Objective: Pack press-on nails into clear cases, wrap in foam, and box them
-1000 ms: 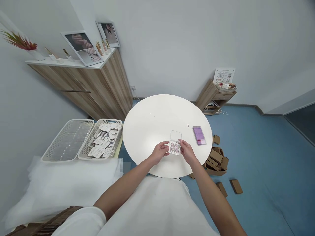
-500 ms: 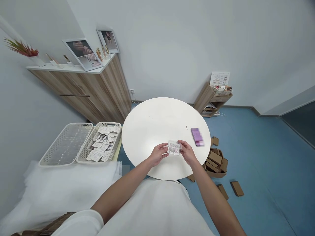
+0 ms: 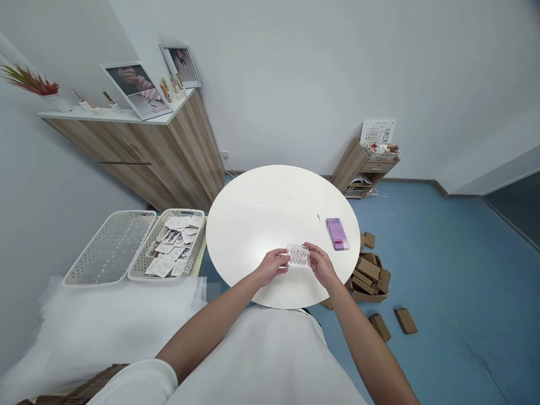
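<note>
A small clear plastic case (image 3: 298, 256) with two rows of small pinkish oval pieces is held above the near part of the round white table (image 3: 253, 225). My left hand (image 3: 272, 266) grips its left edge between thumb and fingers. On the case's right edge, my right hand (image 3: 321, 262) is closed in the same way. A purple, pixelated flat object (image 3: 337, 233) lies on the table, to the right of my right hand.
Left of the table, a white basket (image 3: 137, 264) holds white cards, beside another basket (image 3: 78, 264) of clear plastic cases. Brown boxes (image 3: 369, 269) lie on the floor at right. A wooden cabinet (image 3: 189, 146) and small shelf unit (image 3: 352, 166) stand by the wall.
The case between my hands has tilted slightly, and its rows of pieces show more evenly. Both hands still hold it. The whole view has shifted a little.
</note>
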The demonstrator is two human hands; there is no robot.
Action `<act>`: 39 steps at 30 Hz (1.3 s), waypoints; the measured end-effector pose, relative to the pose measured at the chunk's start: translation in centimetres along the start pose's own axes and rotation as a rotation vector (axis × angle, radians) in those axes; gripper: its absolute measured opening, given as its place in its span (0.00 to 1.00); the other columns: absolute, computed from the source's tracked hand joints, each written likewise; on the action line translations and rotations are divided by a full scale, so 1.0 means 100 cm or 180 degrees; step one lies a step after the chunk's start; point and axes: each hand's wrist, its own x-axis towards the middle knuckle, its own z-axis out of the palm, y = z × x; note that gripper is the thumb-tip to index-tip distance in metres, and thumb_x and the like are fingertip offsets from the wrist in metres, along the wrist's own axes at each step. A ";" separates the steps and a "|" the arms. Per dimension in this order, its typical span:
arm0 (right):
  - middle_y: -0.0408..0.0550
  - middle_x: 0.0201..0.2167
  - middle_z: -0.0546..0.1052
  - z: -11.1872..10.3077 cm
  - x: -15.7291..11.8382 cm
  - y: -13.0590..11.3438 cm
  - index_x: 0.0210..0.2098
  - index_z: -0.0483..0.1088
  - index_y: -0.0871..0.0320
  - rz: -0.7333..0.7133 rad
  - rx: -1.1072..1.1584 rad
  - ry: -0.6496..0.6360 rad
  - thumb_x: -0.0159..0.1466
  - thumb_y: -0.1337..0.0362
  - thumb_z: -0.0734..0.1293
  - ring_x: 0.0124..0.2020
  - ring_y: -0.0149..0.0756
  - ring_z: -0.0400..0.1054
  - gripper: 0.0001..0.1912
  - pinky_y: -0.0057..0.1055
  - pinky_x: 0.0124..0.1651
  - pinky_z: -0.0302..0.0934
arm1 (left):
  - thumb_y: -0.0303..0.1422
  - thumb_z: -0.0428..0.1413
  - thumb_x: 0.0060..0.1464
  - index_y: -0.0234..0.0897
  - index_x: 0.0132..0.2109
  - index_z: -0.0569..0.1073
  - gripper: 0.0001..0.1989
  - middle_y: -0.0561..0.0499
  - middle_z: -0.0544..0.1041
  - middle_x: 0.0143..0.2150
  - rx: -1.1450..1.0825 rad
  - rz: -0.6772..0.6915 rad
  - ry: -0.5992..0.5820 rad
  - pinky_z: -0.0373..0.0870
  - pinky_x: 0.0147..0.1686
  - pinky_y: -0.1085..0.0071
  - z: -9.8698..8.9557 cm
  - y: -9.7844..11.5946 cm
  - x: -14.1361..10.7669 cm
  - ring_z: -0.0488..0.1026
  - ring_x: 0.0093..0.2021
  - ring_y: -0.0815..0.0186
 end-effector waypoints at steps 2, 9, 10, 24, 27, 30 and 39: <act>0.48 0.45 0.72 -0.001 -0.004 0.002 0.43 0.68 0.53 -0.0009 -0.0040 0.0052 0.48 0.58 0.68 0.43 0.38 0.67 0.22 0.34 0.42 0.62 | 0.34 0.61 0.42 0.34 0.44 0.70 0.20 0.48 0.71 0.33 0.0057 0.0056 0.0027 0.68 0.33 0.72 0.000 -0.002 0.001 0.67 0.29 0.74; 0.44 0.35 0.72 -0.010 -0.017 0.020 0.44 0.64 0.51 0.0171 -0.0300 0.0180 0.48 0.56 0.70 0.33 0.34 0.71 0.24 0.36 0.41 0.64 | 0.37 0.60 0.43 0.36 0.46 0.69 0.21 0.50 0.71 0.32 0.0110 0.0276 0.0168 0.67 0.35 0.71 -0.001 -0.010 0.007 0.67 0.31 0.73; 0.43 0.33 0.72 -0.011 -0.017 0.021 0.43 0.64 0.52 0.0173 -0.0328 0.0216 0.47 0.56 0.71 0.31 0.34 0.71 0.24 0.36 0.41 0.64 | 0.37 0.60 0.44 0.36 0.46 0.69 0.21 0.50 0.71 0.32 0.0164 0.0304 0.0186 0.67 0.35 0.71 -0.001 -0.011 0.008 0.68 0.32 0.72; 0.42 0.28 0.69 -0.033 0.004 0.024 0.34 0.64 0.54 0.0216 -0.0242 0.0420 0.45 0.59 0.71 0.31 0.31 0.66 0.18 0.35 0.39 0.65 | 0.39 0.57 0.47 0.36 0.52 0.64 0.25 0.49 0.73 0.32 0.1036 0.0528 0.0397 0.64 0.40 0.66 0.014 -0.026 0.017 0.72 0.32 0.67; 0.42 0.30 0.69 -0.038 0.009 0.025 0.34 0.64 0.53 0.0271 -0.0244 0.0365 0.45 0.59 0.71 0.31 0.31 0.66 0.18 0.35 0.39 0.65 | 0.40 0.57 0.46 0.35 0.51 0.65 0.25 0.51 0.72 0.29 0.1069 0.0571 0.0449 0.64 0.39 0.67 0.017 -0.029 0.023 0.71 0.30 0.68; 0.41 0.30 0.68 -0.043 0.014 0.026 0.34 0.64 0.53 0.0227 -0.0323 0.0366 0.46 0.60 0.71 0.31 0.30 0.65 0.18 0.35 0.39 0.65 | 0.40 0.57 0.46 0.35 0.51 0.65 0.25 0.52 0.71 0.28 0.1186 0.0615 0.0526 0.64 0.35 0.69 0.019 -0.031 0.029 0.69 0.27 0.69; 0.40 0.28 0.68 -0.048 0.028 0.028 0.35 0.63 0.53 0.0283 -0.0355 0.0304 0.46 0.61 0.70 0.30 0.30 0.65 0.18 0.35 0.39 0.63 | 0.39 0.54 0.49 0.36 0.55 0.60 0.27 0.54 0.70 0.27 0.1344 0.0698 0.0871 0.62 0.30 0.73 0.028 -0.037 0.038 0.66 0.26 0.71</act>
